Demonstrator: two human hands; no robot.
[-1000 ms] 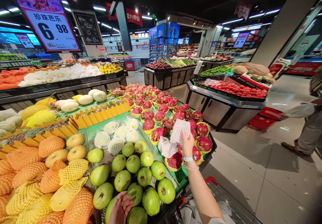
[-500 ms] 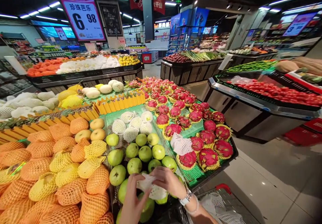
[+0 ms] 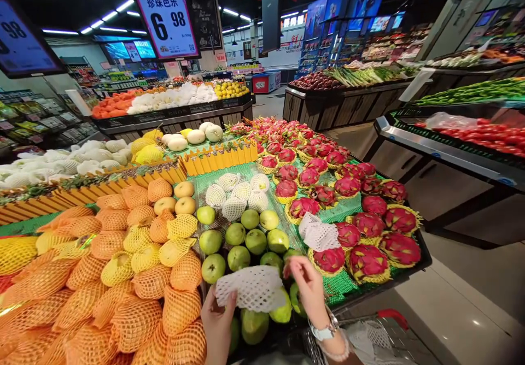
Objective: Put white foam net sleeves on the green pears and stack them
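My left hand [image 3: 219, 318] pinches the left end of a white foam net sleeve [image 3: 250, 288], thumb in front. The sleeve lies stretched out flat above the green guavas [image 3: 255, 325]. One light green guava [image 3: 282, 307] shows at its right end; whether it sits inside the sleeve I cannot tell. My right hand [image 3: 310, 288], with a watch on the wrist, is just right of the sleeve and apart from it. Its fingers are loosely bent, and nothing shows in them. Behind the bare guavas sit several guavas in white nets [image 3: 234, 207].
Net-wrapped orange and yellow fruit [image 3: 137, 321] fills the left side. Dragon fruit [image 3: 369, 264] lies to the right, with a crumpled white net [image 3: 319, 233] on top. A shopping cart with a red-ended handle [image 3: 391, 317] stands at lower right. A yellow fence [image 3: 219, 158] borders the back.
My right hand has come off the foam sleeve and moved right. The sleeve, bunched between both hands before, is now spread out in my left hand. The view has turned left.
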